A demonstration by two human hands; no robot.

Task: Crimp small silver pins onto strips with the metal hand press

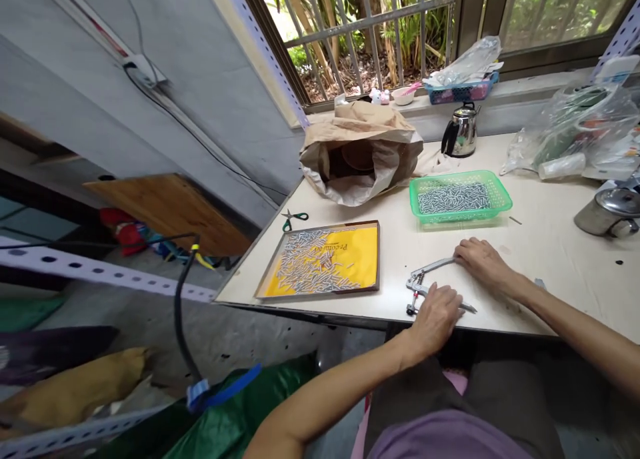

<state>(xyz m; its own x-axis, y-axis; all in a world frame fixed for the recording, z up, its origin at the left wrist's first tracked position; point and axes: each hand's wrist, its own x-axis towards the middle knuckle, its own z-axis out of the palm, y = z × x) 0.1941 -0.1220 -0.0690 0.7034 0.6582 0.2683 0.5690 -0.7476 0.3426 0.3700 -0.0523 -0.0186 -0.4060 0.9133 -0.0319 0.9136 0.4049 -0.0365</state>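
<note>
A: The metal hand tool [434,284] lies flat near the front edge of the desk [550,259], its two handles spread. The left hand [435,319] rests palm down over the lower handle; the right hand [483,260] lies on the end of the upper one.

B: Is either grip clenched on it?

A: The left hand's fingers are curled loosely over the handle, covering it rather than clamped. The right hand lies flat, fingers extended, touching the handle end but not wrapped around it.

B: How far along does the work look?

A: I'd judge it well underway but unfinished. The yellow-lined tray [320,259], left of the tool, carries a thick scatter of small metal pieces over its left half. The green basket [460,197], behind the tool, holds a heap of similar pieces. Which pile is finished stock I cannot tell.

B: Anything unclear?

A: The tool's head is small, and the left hand hides part of the lower handle. Further off are scissors [295,217], a brown paper bag [360,151] and a kettle [461,131].
</note>
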